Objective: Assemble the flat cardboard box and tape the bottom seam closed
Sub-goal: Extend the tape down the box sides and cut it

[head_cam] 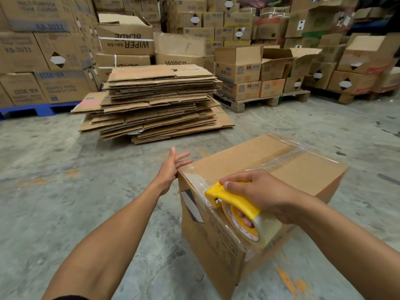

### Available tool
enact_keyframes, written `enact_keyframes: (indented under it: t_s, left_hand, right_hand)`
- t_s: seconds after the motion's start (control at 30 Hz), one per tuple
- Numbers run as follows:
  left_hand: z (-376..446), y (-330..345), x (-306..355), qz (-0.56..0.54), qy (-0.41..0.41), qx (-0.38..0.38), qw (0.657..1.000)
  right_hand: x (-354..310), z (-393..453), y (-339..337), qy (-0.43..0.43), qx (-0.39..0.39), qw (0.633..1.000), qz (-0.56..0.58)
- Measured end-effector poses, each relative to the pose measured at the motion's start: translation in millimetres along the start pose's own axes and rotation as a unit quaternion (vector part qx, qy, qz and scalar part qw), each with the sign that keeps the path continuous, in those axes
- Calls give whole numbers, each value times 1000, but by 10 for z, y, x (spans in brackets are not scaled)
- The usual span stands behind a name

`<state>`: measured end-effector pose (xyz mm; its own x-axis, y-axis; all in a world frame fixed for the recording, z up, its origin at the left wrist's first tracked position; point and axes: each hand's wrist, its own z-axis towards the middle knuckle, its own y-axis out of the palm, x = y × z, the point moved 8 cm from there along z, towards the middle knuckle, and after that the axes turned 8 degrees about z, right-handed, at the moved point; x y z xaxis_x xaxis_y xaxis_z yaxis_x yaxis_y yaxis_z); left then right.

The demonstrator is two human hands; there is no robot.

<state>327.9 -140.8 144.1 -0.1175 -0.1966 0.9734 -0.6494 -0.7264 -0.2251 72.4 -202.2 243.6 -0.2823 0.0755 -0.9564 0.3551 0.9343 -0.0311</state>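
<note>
The cardboard box stands erected on the concrete floor, bottom up, clear tape already along its seam. Empty corrugated board, I judge it light and stiff but prone to sliding, so it wants steadying at a top corner or edge. My left hand rests at its near-left top corner, fingers spread open. My right hand grips the yellow tape dispenser at the near top edge, fingers through the roll.
</note>
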Motion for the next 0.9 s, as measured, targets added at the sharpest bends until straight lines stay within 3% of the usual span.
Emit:
enact_keyframes:
  t_s: [0.1,0.27,0.43,0.73,0.9]
  left_hand:
    - [-75,19,-44,107,18,8,994]
    - [-287,88,150,275,125,22,953]
    - [-529,438,207,442,221,-86,865]
    - [-864,568,215,461,291,-129,829]
    - [-885,584,179,455,284,-135,833]
  right_hand:
    - [1,4,-19,3,4,1000,1]
    - [-11,-10,-32,5,6,1000,6]
    - [-18,-16,-46,11,10,1000,2]
    - [27,47,-105,18,11,1000,-14]
    - [-1,130,-24,12,-8,997,-75]
